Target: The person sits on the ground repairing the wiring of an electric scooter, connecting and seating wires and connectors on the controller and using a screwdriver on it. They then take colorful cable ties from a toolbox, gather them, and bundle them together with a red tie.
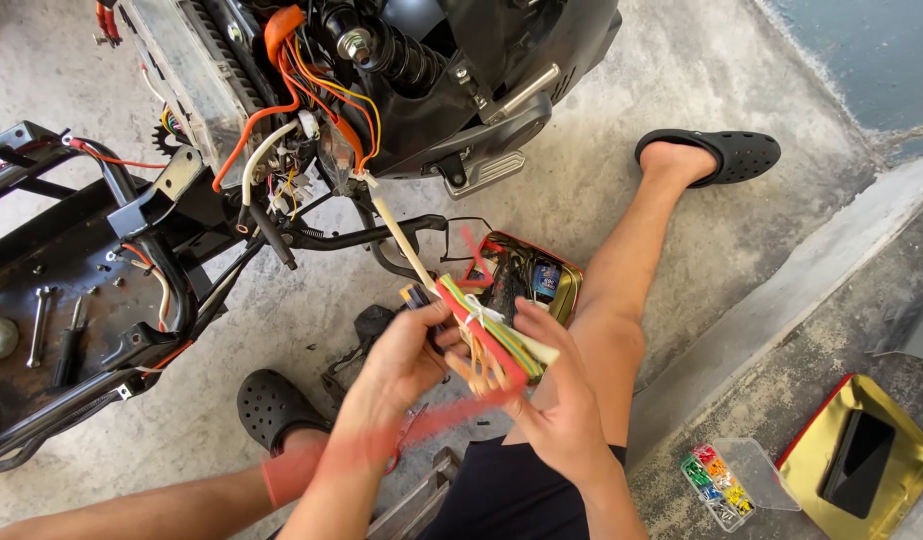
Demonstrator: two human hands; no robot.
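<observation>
My left hand point(402, 360) and my right hand point(557, 395) both grip a bundle of coloured tubes point(487, 330), red, yellow, green and cream, tied with a white band. One long cream tube point(397, 235) sticks out of the bundle up toward the scooter's wiring point(302, 120). Loose rubber bands point(477, 375) hang under the bundle between my hands. A blurred red strip point(452, 410) runs across below them. A small dark object shows at my left fingertips.
An opened scooter frame point(132, 240) with exposed orange, yellow and white wires lies ahead. A spanner point(37, 325) rests on its deck. An open red-and-gold tin point(537, 280) sits behind my hands. Right, a clear parts box point(727, 485) and a gold lid point(862, 455). My feet wear black clogs point(272, 405).
</observation>
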